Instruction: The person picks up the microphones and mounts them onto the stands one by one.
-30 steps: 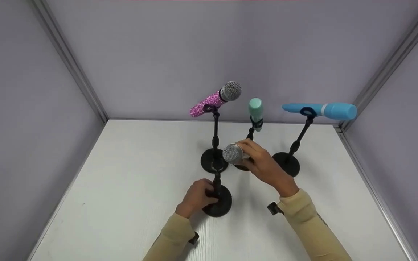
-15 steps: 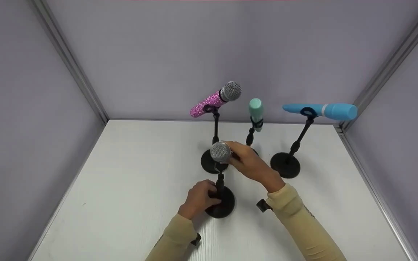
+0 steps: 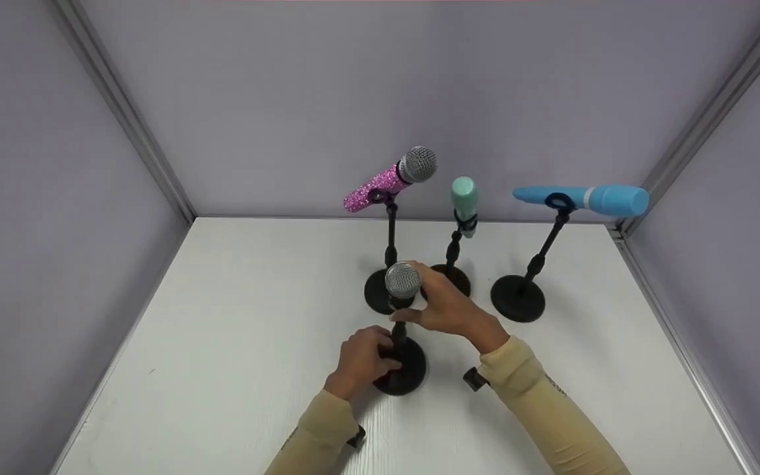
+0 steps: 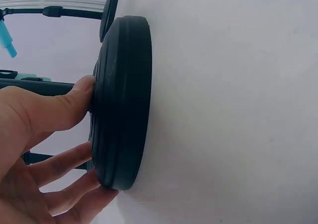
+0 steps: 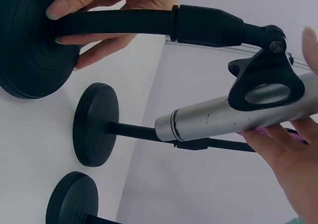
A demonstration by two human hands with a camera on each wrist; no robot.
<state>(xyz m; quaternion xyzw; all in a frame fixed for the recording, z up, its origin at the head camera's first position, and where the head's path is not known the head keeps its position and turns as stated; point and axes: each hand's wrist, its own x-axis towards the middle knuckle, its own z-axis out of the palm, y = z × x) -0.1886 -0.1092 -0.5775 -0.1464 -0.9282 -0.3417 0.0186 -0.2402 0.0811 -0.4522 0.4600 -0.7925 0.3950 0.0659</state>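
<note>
In the head view my left hand steadies the nearest black microphone stand at its round base. The left wrist view shows the thumb on the base beside the pole, with fingertips at its rim. My right hand grips a silver microphone, mesh head facing up toward the head camera. Seen from the right wrist, the silver body lies in the stand's clip, fingers beneath it and the thumb on the other side.
Behind stand three more black stands, holding a glittery pink microphone, a mint-green one and a blue one. The white table meets a grey back wall and side walls.
My right hand has brought the silver microphone leftward and slightly down, over the nearest stand and into its clip. The left hand and that stand have shifted slightly right.
</note>
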